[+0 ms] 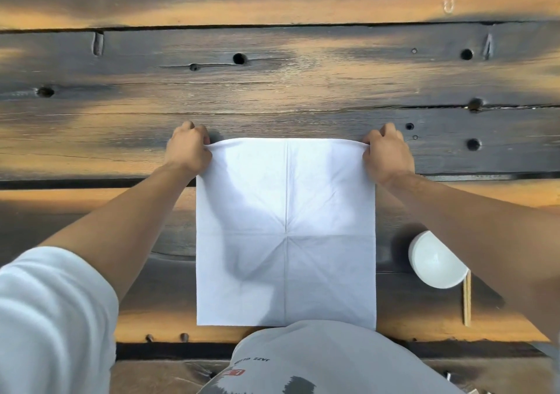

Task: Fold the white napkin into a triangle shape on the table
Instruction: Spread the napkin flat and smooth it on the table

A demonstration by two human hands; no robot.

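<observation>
Two hands pinch the far corners of the white napkin (285,230): left hand (189,148) on the far-left corner, right hand (386,154) on the far-right one, fingers curled round the cloth edge. Napkin is unfolded, square, lying spread on the dark wooden tabletop (272,90), with its near edge at the person's body. Crease lines cross at its middle, plus diagonal ones. Far edge sags slightly between the hands. White round dish (436,260) sits just right of the napkin, partly under the right forearm; wooden chopsticks (467,299) beside it, apart from the napkin.
</observation>
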